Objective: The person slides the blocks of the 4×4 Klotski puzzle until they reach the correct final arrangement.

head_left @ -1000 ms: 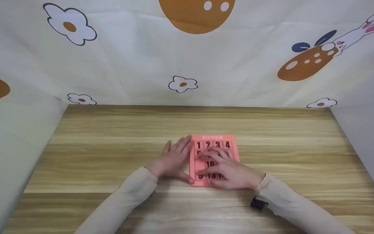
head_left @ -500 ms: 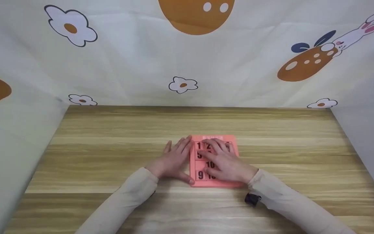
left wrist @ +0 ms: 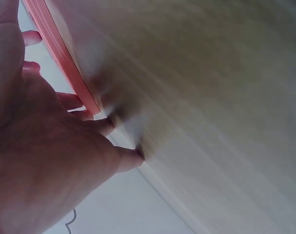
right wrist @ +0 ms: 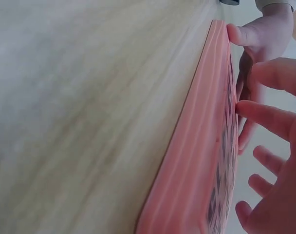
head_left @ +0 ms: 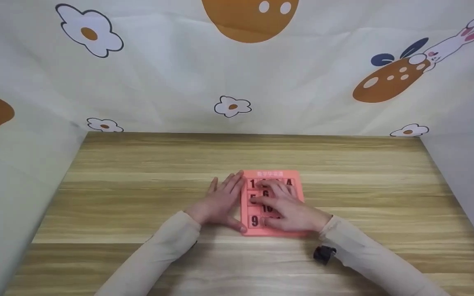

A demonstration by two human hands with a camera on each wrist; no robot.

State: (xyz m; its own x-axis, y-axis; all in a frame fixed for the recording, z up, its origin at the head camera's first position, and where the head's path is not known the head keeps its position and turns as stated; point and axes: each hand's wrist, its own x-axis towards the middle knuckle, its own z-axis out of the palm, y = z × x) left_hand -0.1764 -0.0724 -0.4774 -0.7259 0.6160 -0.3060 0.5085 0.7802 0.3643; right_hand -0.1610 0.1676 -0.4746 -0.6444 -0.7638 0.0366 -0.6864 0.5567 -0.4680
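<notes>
A pink sliding number puzzle lies flat on the wooden table, its black-numbered tiles facing up. My left hand lies along its left side, fingers spread at the upper left and thumb on the lower left corner. In the left wrist view, fingers of that hand touch the pink edge. Above the tiles is my right hand, with one fingertip on the 5 tile. The 9 tile shows near the lower left, with a gap between it and the 5. Several other tiles are covered by this hand.
Light cloth with printed flowers and a rabbit forms the back wall and both sides. The wood-grain table spreads around the puzzle. A dark band is at the right wrist.
The right hand shifted left, then slightly back toward me. Its fingertip has slid the 5 tile a little nearer to me, away from the 1. The left hand stays put.
</notes>
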